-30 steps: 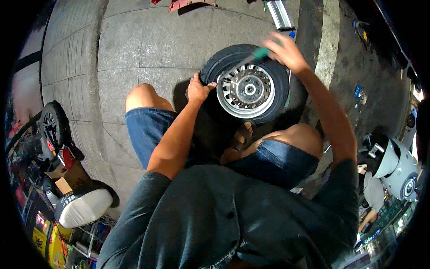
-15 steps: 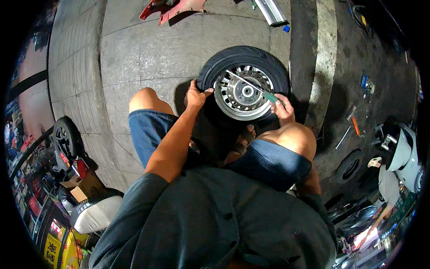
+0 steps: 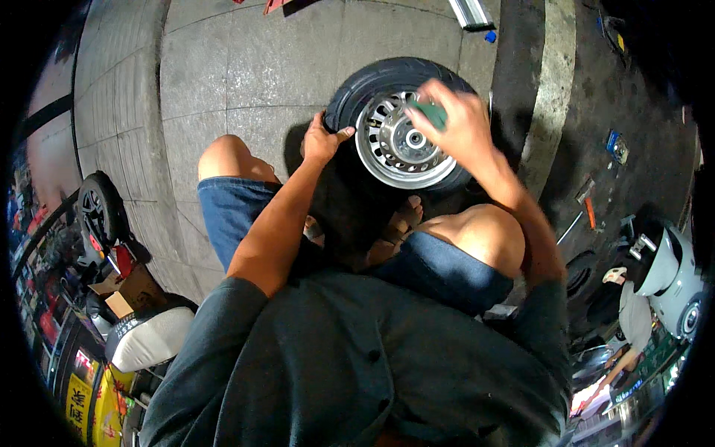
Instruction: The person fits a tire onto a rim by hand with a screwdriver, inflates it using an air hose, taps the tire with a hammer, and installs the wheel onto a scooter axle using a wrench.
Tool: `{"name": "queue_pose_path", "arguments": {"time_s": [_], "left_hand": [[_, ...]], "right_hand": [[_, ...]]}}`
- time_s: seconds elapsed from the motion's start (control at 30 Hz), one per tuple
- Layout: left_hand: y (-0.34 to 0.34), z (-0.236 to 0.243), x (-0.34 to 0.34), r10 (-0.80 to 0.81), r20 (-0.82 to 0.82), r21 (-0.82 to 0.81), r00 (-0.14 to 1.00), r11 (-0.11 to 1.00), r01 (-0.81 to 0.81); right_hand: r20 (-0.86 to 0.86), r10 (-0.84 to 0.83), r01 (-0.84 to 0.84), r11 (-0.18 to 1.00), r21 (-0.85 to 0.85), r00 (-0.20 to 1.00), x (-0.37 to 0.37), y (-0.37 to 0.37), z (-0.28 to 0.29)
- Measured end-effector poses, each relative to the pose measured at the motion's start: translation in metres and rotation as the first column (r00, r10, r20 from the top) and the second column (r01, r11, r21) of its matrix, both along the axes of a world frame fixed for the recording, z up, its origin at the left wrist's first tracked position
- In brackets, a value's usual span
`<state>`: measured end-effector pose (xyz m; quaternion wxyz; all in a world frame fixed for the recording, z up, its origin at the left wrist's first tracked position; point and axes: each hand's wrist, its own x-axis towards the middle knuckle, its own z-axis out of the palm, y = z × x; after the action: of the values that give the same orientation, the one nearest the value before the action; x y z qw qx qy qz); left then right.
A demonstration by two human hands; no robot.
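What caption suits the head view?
Left hand on the black tire, right hand gripping a green handle over the silver wheel.

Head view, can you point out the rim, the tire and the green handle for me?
Rim (image 3: 406, 144), head view: on its silvery middle.
Tire (image 3: 395, 74), head view: on the upper part of its black ring.
Green handle (image 3: 431, 114), head view: on the part left uncovered.

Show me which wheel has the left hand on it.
The silver wheel, upper centre: the left hand grips its left edge. The black wheel is at far left, no hand on it.
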<state>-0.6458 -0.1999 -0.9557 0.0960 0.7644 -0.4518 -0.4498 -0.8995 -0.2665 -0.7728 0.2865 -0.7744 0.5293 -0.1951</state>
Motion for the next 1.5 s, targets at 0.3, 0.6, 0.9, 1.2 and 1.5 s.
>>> {"name": "queue_pose_path", "arguments": {"time_s": [0.3,0.6,0.9,1.2,1.5], "left_hand": [[-0.084,-0.008,-0.028,0.033,-0.155,-0.229,0.987,0.971,-0.069],[-0.102,-0.013,-0.073,0.150,0.223,-0.371,0.963,0.927,-0.059],[-0.109,-0.016,-0.074,0.145,0.254,-0.376,0.956,0.926,-0.040],[-0.110,-0.023,-0.078,0.165,0.219,-0.432,0.962,0.900,-0.056],[-0.113,-0.040,-0.070,0.145,0.184,-0.363,0.972,0.929,-0.070]], "right_hand": [[-0.280,0.098,-0.128,0.987,-0.092,0.955,0.092,-0.145,-0.014],[-0.150,-0.019,0.014,0.999,-0.037,0.989,0.027,-0.136,-0.037],[0.199,-0.567,0.296,0.660,0.691,0.799,-0.155,0.031,-0.048],[0.221,-0.829,0.405,0.462,0.789,0.514,-0.135,0.149,-0.091],[0.224,-0.973,0.195,0.232,0.953,0.063,-0.091,0.177,-0.100]]}}
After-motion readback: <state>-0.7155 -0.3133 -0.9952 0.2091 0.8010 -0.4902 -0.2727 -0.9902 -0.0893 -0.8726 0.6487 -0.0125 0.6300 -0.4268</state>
